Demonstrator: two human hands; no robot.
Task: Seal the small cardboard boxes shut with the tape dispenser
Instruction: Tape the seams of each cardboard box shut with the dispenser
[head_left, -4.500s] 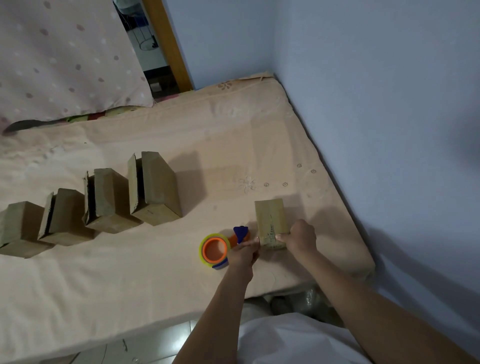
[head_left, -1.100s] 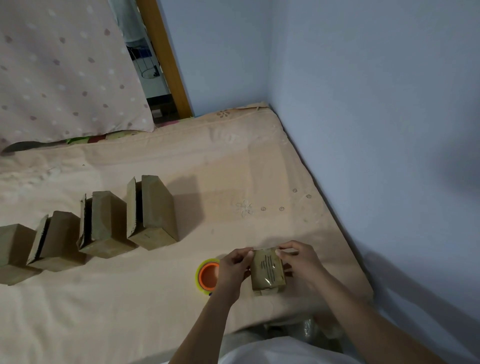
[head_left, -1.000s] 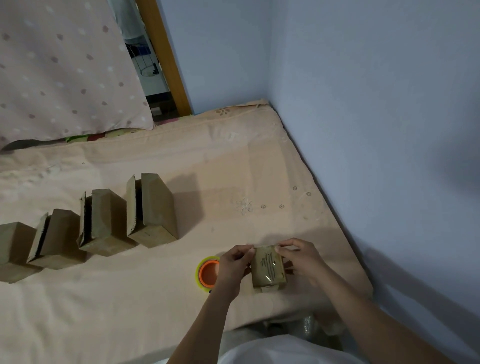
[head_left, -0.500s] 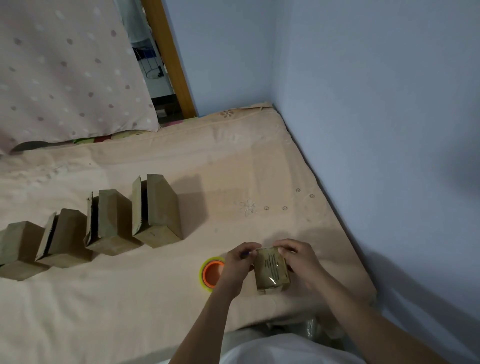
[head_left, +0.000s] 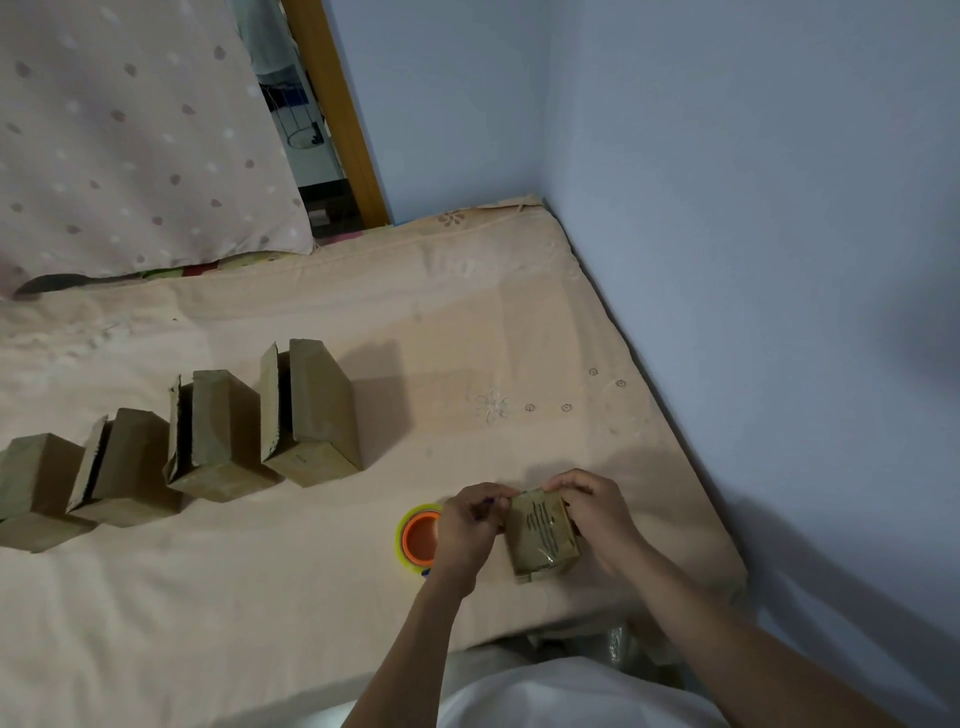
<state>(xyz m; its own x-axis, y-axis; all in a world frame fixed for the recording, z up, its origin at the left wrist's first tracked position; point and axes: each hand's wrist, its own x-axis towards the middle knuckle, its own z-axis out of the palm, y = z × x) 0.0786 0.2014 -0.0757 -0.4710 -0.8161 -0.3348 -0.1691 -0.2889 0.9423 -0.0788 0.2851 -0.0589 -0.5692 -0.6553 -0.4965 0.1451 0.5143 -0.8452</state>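
A small cardboard box (head_left: 543, 535) with dark printed lines and shiny tape across its top stands near the bed's front right corner. My right hand (head_left: 597, 514) curls over its far right edge. My left hand (head_left: 470, 525) pinches at the box's far left corner, with something blue showing between the fingers. The tape dispenser (head_left: 418, 535), an orange core inside a yellow-green ring, lies just left of my left hand, partly hidden by it. Several more cardboard boxes (head_left: 306, 413) stand in a row to the left, some with flaps ajar.
The boxes rest on a peach bedsheet (head_left: 467, 332). A blue wall (head_left: 753, 260) runs along the bed's right side. A dotted pink pillow (head_left: 130, 130) leans at the back left. The bed's front edge (head_left: 571, 623) lies just below my hands.
4.5 s ago my left hand held the dispenser against the flat box. Now the dispenser lies on the sheet and both hands hold the tilted-up box, pressing at its far edge.
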